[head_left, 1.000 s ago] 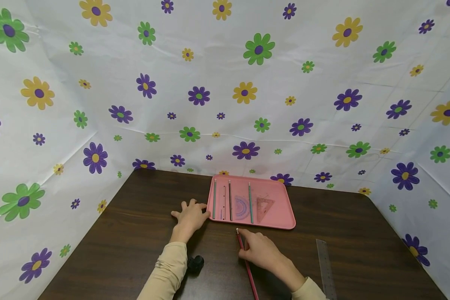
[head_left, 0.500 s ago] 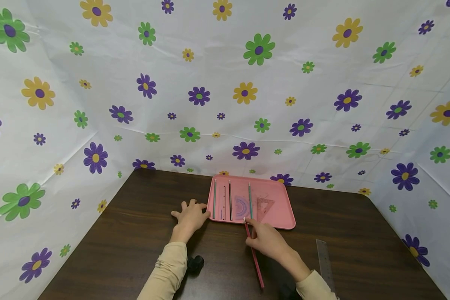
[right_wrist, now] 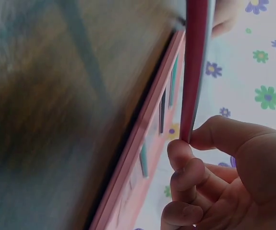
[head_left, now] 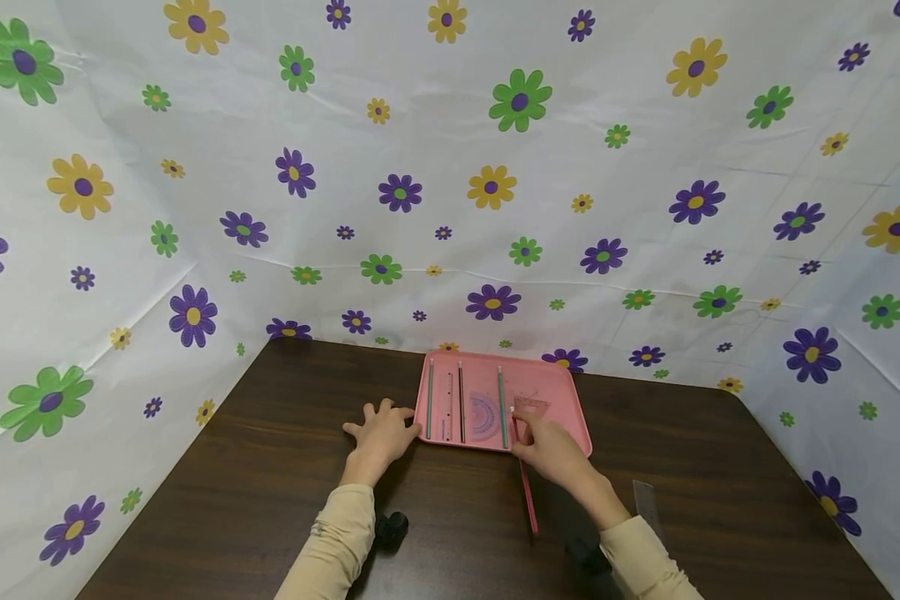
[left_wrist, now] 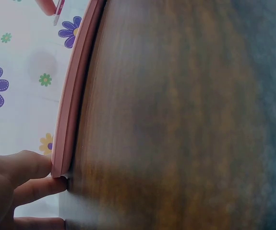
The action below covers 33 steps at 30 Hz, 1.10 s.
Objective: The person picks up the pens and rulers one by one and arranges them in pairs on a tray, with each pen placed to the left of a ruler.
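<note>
My right hand (head_left: 555,450) pinches a red pencil (head_left: 528,500) between thumb and fingertips, over the front edge of a pink tray (head_left: 562,400). The pencil's white end points to the back of the tray and its long body slants toward me. In the right wrist view the red pencil (right_wrist: 196,62) rises from the pinch, above the tray rim (right_wrist: 142,120). My left hand (head_left: 381,437) rests with spread fingers at the tray's front left corner. The left wrist view has its thumb (left_wrist: 25,165) touching that corner of the rim (left_wrist: 70,105).
In the tray lie a green pencil (head_left: 430,400), a small clear ruler (head_left: 448,408), a dark pencil (head_left: 461,404), a protractor (head_left: 483,417), a teal pencil (head_left: 502,408) and a partly covered set square (head_left: 532,406). A clear ruler (head_left: 645,502) lies on the dark table (head_left: 735,500), right of my arm.
My right hand has carried the red pencil forward and right, from the table in front of the tray to over its front part. My left hand has stayed at the corner.
</note>
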### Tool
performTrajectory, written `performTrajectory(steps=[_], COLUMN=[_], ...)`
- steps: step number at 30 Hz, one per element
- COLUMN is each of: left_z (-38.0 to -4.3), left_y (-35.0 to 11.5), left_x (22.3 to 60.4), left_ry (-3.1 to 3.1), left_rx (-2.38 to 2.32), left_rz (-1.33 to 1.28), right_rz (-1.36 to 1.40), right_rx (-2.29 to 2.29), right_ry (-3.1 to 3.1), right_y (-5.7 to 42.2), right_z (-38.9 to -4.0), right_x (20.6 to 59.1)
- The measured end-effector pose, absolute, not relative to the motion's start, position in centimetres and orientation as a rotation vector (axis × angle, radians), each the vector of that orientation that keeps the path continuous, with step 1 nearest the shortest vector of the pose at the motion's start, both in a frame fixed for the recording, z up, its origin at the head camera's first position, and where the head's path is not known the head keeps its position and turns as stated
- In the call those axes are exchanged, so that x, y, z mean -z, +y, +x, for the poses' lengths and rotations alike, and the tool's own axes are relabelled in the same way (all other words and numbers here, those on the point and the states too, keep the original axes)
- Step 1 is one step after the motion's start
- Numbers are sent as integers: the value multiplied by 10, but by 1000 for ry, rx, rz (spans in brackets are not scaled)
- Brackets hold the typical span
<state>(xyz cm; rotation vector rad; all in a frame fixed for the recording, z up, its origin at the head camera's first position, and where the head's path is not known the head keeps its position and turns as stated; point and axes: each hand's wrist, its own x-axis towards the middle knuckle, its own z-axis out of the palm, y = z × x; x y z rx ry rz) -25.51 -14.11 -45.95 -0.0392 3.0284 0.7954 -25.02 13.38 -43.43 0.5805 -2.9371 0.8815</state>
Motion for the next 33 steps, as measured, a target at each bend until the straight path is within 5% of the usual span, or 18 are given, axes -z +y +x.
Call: performTrajectory(steps=[33], left_z=[-257], left_y=[-140], left_x=[461], left_ry=[3029], left_rx=[-785], left_rz=[-42], right_rz=[183], right_rx=[-795], right_ry=[-2960], right_y=[173], right_z=[-305], right_x=[444])
